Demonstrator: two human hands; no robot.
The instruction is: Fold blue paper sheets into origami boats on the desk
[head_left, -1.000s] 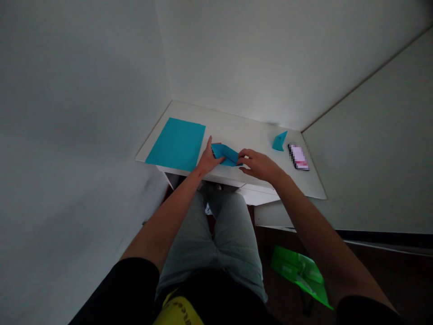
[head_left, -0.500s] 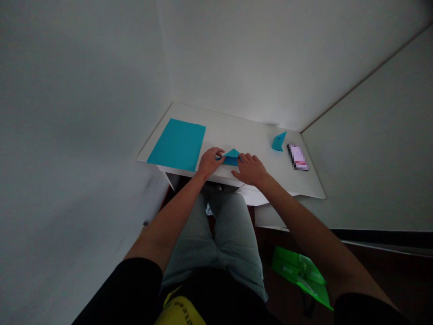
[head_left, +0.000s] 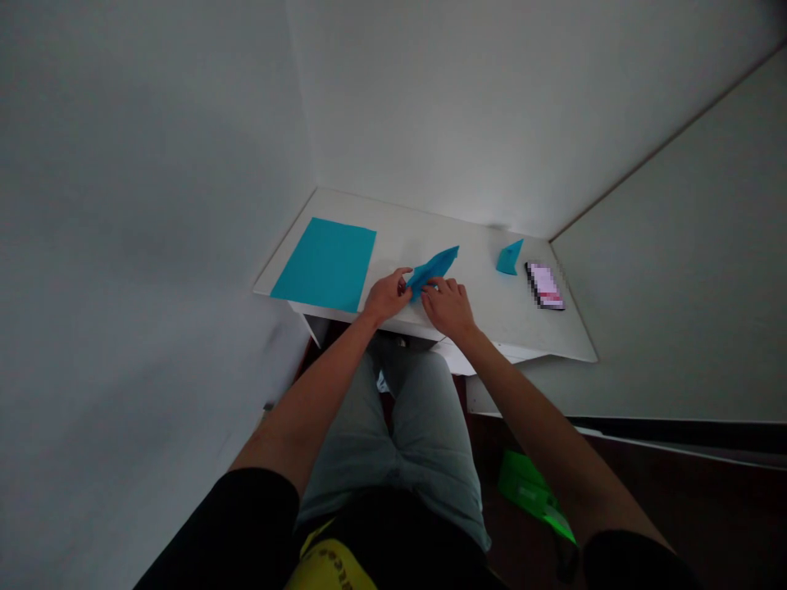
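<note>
A folded piece of blue paper (head_left: 438, 264) is held slantwise just over the near part of the white table, its pointed end toward the upper right. My left hand (head_left: 388, 297) pinches its lower left end between thumb and fingers. At its near right edge, the fingers of my right hand (head_left: 448, 306) are closed on the paper; the fingertips are partly hidden. To the left lies a flat blue sheet (head_left: 325, 262). Another small folded blue paper piece (head_left: 510, 257) rests farther right on the table.
A phone with a blurred screen (head_left: 545, 286) lies near the right end of the white table (head_left: 424, 221). Walls (head_left: 430, 106) border the table's back and left side. On the dark floor at lower right is a bright green container (head_left: 532, 492), partly behind my right arm.
The folded paper has turned from lying level between my hands to a slant, its tip now pointing up and right. My right hand has shifted slightly left and its fingers have drawn in.
</note>
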